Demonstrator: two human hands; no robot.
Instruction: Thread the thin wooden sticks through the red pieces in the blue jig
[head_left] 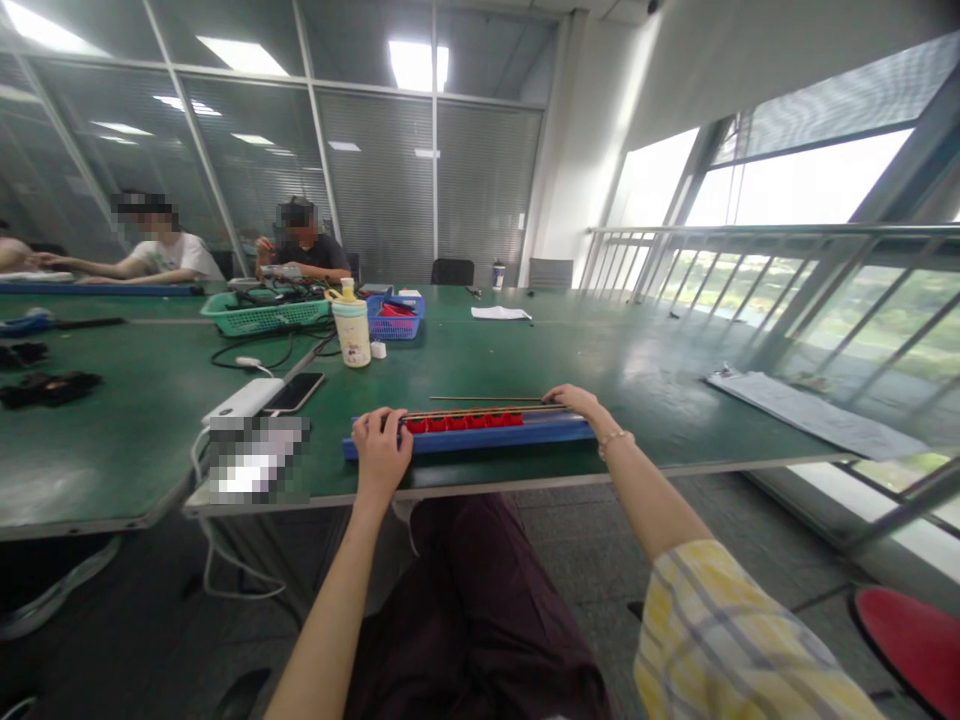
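A long blue trough (495,438) lies along the near edge of the green table, with a row of red pieces (465,422) inside it. Over its top runs a thin tan rod (487,411). My left hand (382,445) is closed over the trough's left end, with its fingers bent at the rod's end. At the right end, my right hand (574,400) has its fingers closed around the rod's other end; the fingertips are partly hidden. Just behind the trough a second thin rod (480,399) lies on the table, close to my right fingers.
Left of the trough are a phone (295,392), a white power bank (241,403) and cables. Farther back stand a cream tumbler (352,335), a green basket (262,317) and a blue basket (396,322). A clipboard (814,410) lies right. Other people sit across the tables.
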